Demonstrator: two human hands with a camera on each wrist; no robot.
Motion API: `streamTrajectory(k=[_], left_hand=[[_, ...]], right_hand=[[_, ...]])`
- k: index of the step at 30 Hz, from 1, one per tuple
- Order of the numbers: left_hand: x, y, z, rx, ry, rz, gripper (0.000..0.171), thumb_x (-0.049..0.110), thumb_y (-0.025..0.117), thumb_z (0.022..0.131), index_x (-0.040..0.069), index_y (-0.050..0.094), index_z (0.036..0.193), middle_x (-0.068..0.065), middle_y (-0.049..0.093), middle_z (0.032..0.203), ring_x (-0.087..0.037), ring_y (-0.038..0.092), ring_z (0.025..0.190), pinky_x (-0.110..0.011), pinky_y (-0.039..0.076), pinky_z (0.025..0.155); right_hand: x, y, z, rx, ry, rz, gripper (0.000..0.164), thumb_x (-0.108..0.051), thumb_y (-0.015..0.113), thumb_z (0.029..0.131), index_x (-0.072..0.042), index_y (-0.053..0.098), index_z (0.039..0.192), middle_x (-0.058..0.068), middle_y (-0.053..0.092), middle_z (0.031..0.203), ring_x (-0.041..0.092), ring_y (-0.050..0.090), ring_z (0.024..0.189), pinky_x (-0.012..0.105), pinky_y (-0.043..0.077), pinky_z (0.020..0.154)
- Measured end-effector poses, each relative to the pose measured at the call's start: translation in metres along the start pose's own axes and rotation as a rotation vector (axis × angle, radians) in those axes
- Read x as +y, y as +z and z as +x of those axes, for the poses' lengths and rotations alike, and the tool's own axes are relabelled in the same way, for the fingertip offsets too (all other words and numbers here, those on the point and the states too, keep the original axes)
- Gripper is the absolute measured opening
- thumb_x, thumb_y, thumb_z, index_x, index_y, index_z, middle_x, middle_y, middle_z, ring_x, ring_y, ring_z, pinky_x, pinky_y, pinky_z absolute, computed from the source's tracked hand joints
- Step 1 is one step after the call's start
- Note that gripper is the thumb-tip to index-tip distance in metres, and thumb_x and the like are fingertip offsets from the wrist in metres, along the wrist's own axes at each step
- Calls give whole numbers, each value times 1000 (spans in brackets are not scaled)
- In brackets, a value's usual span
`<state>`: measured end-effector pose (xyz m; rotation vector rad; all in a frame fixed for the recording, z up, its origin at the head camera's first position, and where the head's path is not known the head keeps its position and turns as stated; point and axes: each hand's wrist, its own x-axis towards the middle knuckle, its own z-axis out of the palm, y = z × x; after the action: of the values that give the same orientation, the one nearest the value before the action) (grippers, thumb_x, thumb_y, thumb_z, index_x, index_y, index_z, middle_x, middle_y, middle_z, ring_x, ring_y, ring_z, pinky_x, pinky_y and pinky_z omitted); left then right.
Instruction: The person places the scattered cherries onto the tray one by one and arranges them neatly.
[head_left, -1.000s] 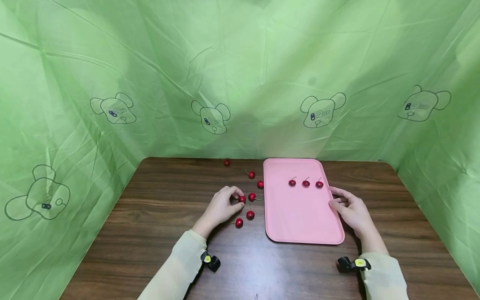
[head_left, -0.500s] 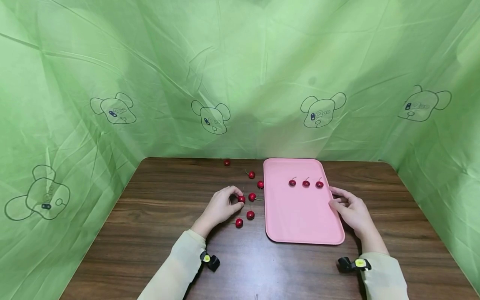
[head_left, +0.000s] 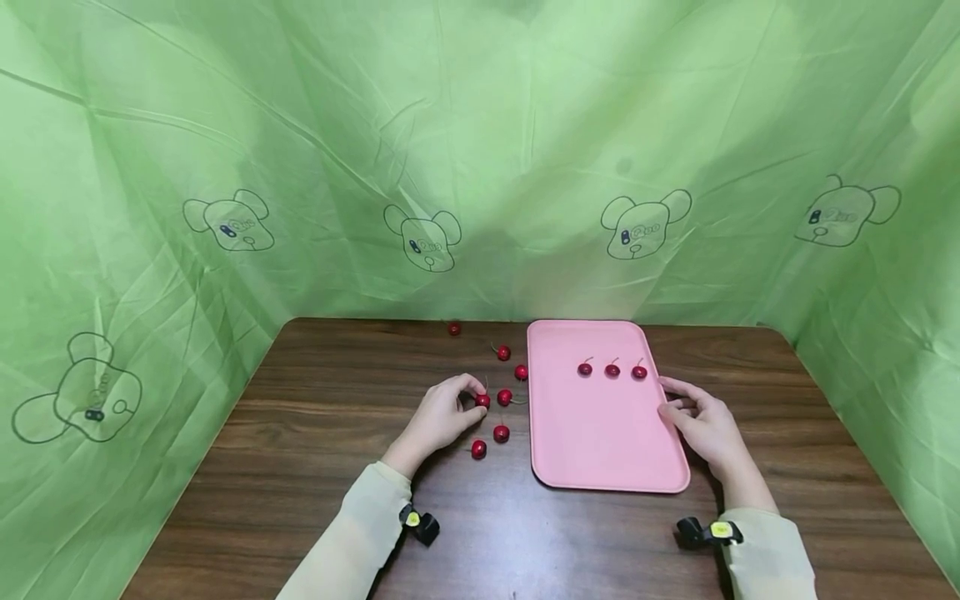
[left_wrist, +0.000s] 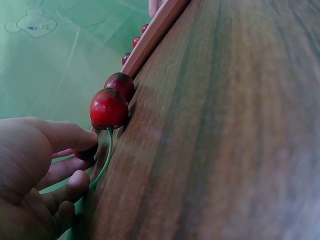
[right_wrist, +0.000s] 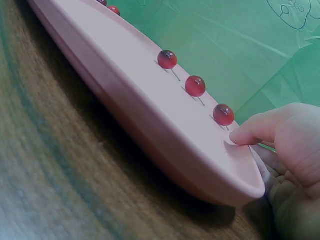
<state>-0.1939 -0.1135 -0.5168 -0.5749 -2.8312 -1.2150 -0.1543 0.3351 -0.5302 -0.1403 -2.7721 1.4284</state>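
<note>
Cherries (head_left: 504, 397) lie on a dark wood-grain counter and a pink tray, before a green fabric backdrop (head_left: 525, 125) printed with mouse-like heads, the largest thing in view. Next in size, the counter (head_left: 337, 358) runs back to the backdrop. On it the tray (head_left: 600, 450), rounded at its corners, reaches the counter's far edge, right of that edge's middle. At the tray's right edge the right hand (head_left: 703, 425) grips the rim, thumb over it and other fingers outside. Left of the tray, the left hand (head_left: 444, 412) pinches one cherry (head_left: 482, 401) between thumb and fingers. Smallest are the cherries themselves: three in a row near the tray's right edge, stems showing, and six others scattered along its left edge, one close to the counter's far edge.
</note>
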Motion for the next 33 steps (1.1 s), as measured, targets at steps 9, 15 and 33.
streamTrajectory(k=[9,15,33], left_hand=[[-5,0,-2,18,-13,-44,19,15,87,93,19,73,106,4,72,95,-8,52,62,-30,47,60],[-6,-2,-1,30,-16,-54,19,15,87,93,20,73,105,5,72,96,-8,53,62,-29,47,60],[28,-8,30,164,29,-39,16,21,84,97,19,74,108,4,74,103,-11,59,74,-31,51,72]], right_hand=[[1,2,-3,2,0,2,51,-21,71,107,-5,60,154,20,73,120,12,65,96,23,54,76],[2,1,-2,0,-4,2,51,-20,71,107,-5,60,155,20,73,121,11,65,96,22,54,76],[-1,-1,-1,8,-8,-5,50,-20,71,106,-5,61,153,19,73,119,12,65,96,23,54,76]])
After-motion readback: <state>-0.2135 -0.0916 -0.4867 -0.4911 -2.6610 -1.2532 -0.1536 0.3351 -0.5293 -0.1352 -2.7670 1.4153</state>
